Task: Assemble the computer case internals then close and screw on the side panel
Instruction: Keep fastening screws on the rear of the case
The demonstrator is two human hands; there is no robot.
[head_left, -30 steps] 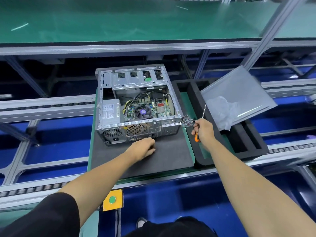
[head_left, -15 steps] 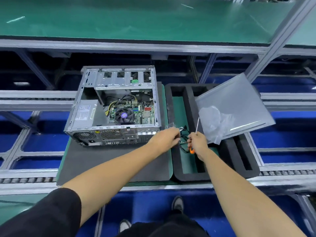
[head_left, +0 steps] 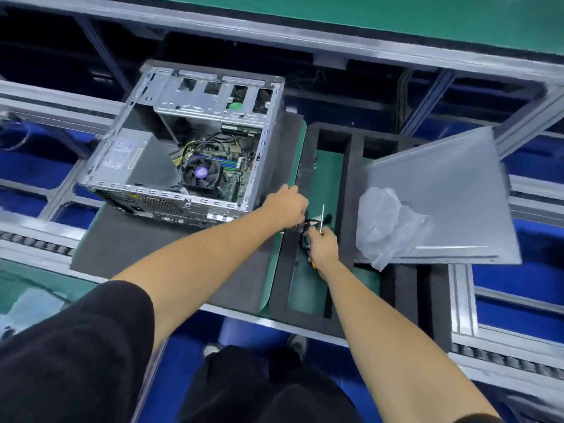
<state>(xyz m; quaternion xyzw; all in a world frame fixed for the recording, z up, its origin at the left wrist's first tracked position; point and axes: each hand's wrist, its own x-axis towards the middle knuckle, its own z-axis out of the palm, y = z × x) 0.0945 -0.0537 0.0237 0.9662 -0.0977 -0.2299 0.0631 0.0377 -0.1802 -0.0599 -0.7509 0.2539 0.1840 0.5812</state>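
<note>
The big silver metal computer case lies on its side on a dark grey foam mat, and its top side is open. Inside the case I can see the green board with a round black fan and some yellow and black wires. So some of the inside parts look like they are already in place. The flat grey metal side panel is not on yet. It rests well to the right of the case, tilted across a black foam tray, with a crumpled clear plastic bag lying on its near corner. I think the inside work is still going on, and closing the case and putting in the screws are both still left to do.

Both hands meet just to the right of the case, at its near corner, over the green floor of the tray. The left hand has its fingers curled down onto a small bunch of black wires there. The right hand is wrapped tight around a thin screwdriver with an orange handle, and the metal tip points up and away. Its fingertips also reach toward the same black wires, but I cannot tell if they pinch them.
</note>
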